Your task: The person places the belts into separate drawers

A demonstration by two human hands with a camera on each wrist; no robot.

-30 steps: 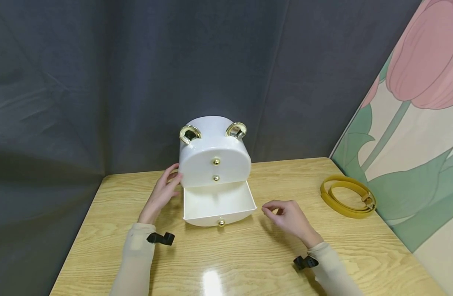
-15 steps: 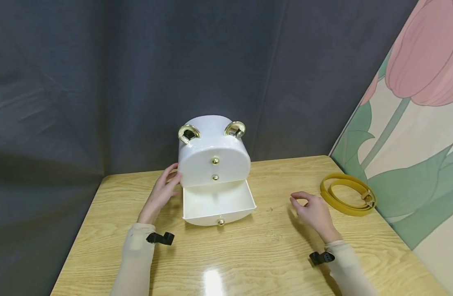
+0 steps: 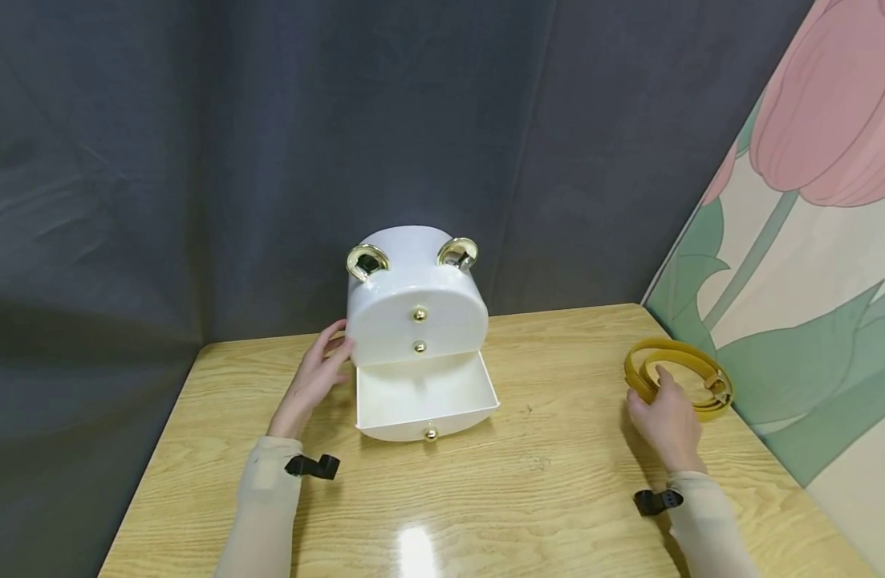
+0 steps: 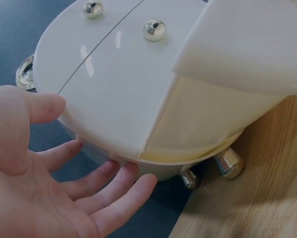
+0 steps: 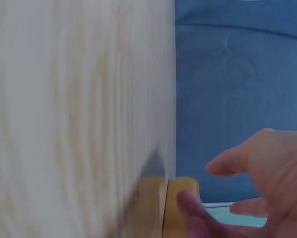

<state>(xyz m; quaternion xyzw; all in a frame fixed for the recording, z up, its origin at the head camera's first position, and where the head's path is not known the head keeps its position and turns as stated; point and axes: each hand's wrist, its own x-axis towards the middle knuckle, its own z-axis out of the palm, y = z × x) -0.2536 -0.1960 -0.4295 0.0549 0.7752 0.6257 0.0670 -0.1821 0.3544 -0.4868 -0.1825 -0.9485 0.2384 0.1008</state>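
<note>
A white drawer box (image 3: 416,321) with gold-rimmed ears and round gold knobs stands near the back of the table. Its bottom drawer (image 3: 420,393) is pulled out, and nothing lies inside. My left hand (image 3: 315,381) rests with spread, relaxed fingers against the box's left side; in the left wrist view the fingertips (image 4: 147,182) touch its side wall. Over at the right, a coiled mustard-yellow belt (image 3: 676,347) with a buckle lies on the table. My right hand (image 3: 667,421) is over the belt's near left part, thumb and fingers apart.
The wooden table (image 3: 529,490) runs back to a dark curtain (image 3: 442,120). On the right, a tulip-patterned panel (image 3: 810,337) borders the table close to the belt. Short metallic feet (image 4: 230,162) carry the box.
My right hand has moved right, from beside the open drawer to the belt, and its thumb and fingers have spread. The left hand, box and belt stay in place.
</note>
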